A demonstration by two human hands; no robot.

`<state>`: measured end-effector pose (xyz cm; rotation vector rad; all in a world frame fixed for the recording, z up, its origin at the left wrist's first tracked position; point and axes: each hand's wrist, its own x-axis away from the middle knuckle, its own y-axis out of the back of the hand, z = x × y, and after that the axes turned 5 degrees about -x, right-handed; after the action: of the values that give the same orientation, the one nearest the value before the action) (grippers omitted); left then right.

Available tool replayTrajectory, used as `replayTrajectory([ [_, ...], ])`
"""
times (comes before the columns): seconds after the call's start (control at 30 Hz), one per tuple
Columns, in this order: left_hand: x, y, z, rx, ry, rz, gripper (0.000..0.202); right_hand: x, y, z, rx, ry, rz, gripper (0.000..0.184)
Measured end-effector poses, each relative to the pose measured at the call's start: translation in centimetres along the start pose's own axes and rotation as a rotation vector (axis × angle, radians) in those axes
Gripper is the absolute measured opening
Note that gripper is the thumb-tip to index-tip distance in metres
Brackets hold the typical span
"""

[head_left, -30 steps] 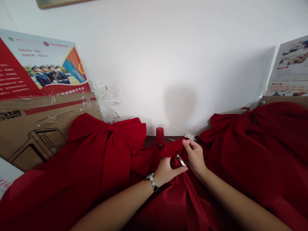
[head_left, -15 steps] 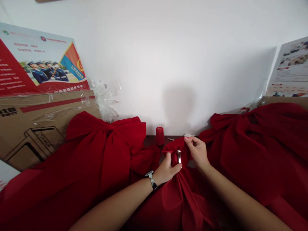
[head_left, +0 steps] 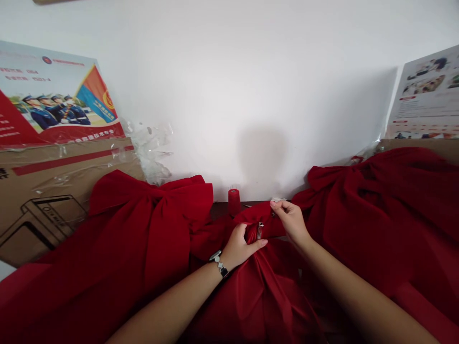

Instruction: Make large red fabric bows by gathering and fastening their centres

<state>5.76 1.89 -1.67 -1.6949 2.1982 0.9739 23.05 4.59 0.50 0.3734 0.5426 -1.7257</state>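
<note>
My left hand (head_left: 241, 247) is closed around the gathered middle of a red fabric bow (head_left: 263, 286), its thumb lying along the folds. On that gathered middle sits a narrow, shiny metal clip (head_left: 259, 231), just beyond my left thumb. My right hand (head_left: 291, 218) is raised to the right of the clip, thumb and fingertips pinched together. Whatever lies in the pinch is too small to make out. The bow's upper loop spreads behind both hands, and its tails hang down towards me.
A cone of red thread (head_left: 234, 202) stands by the wall, with thin pins or needles at its top. One large red bow (head_left: 154, 215) lies on the left, another red bow (head_left: 376, 205) on the right. A cardboard box (head_left: 68, 186) stands at the left.
The view has shifted slightly, so most things appear a little further left. My left hand keeps hold of the bow; the clip has tilted a little. My right hand stays pinched.
</note>
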Motion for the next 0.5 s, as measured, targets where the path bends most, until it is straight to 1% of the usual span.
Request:
replayTrajectory([
  [0.1,0.0,0.4,0.1,-0.016,-0.002,-0.003,0.05,-0.3,0.3,0.1,0.013,-0.021,0.043,0.039],
  [0.17,-0.1,0.7,0.2,0.012,0.014,-0.007,0.049,-0.5,0.5,0.3,0.014,-0.043,0.077,0.037],
  [0.23,-0.2,1.0,0.4,0.078,0.048,-0.004,0.049,-0.7,0.8,0.4,0.012,-0.066,0.084,0.037],
  [0.3,-0.4,1.3,0.7,0.169,0.093,0.0,0.051,-1.0,1.2,0.5,0.049,-0.054,0.065,0.036],
  [0.33,-0.4,1.3,0.8,0.213,0.114,0.002,0.052,-1.1,1.3,0.5,0.094,-0.023,0.045,0.034],
  [0.4,-0.4,1.5,1.0,0.271,0.149,0.015,0.055,-1.3,1.6,0.4,0.22,0.084,0.023,0.029],
  [0.47,-0.3,1.5,1.1,0.29,0.17,0.058,0.058,-1.4,1.9,0.3,0.338,0.197,0.08,0.023],
  [0.5,-0.2,1.6,1.1,0.292,0.179,0.086,0.059,-1.5,2.0,0.3,0.378,0.239,0.146,0.024],
])
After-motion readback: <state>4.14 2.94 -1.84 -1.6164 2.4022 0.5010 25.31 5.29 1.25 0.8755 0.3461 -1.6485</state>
